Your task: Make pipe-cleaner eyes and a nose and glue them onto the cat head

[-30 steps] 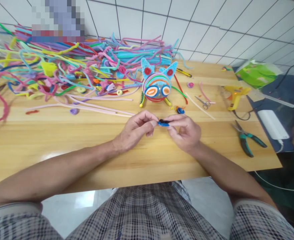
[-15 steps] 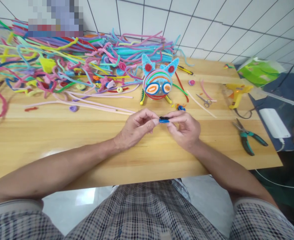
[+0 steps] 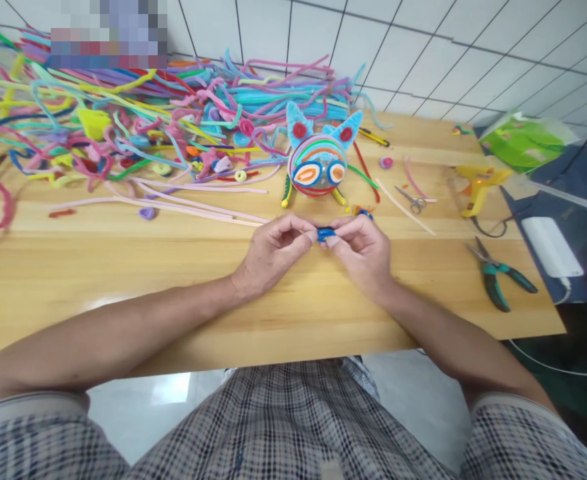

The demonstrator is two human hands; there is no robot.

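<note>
Between my two hands is a small blue and black piece (image 3: 326, 234), perhaps coiled pipe cleaner; its exact kind is too small to make out. My left hand (image 3: 279, 250) pinches its left end between thumb and forefinger. From the other side, the thumb and fingertips of my right hand (image 3: 364, 252) close on it and cover part of it. Just beyond my hands stands a figure (image 3: 318, 163) wound in coloured pipe cleaners, with light blue ears, red ear centres, and orange, white and blue ringed eyes. A small blue and orange piece (image 3: 363, 212) lies behind my right fingers.
Heaped pipe cleaners (image 3: 173, 120) cover the back left of the table (image 3: 173, 267). To the right lie small scissors (image 3: 416, 203), a yellow glue gun (image 3: 480, 187) and green-black pliers (image 3: 498, 273). A yellow cutter (image 3: 373, 137) lies behind the figure. Past the edge is a white power block (image 3: 553, 247).
My right hand has shifted slightly left, closer to my left hand. The blue and black piece has been turned and more of it is covered by fingers. The view has shifted slightly.
</note>
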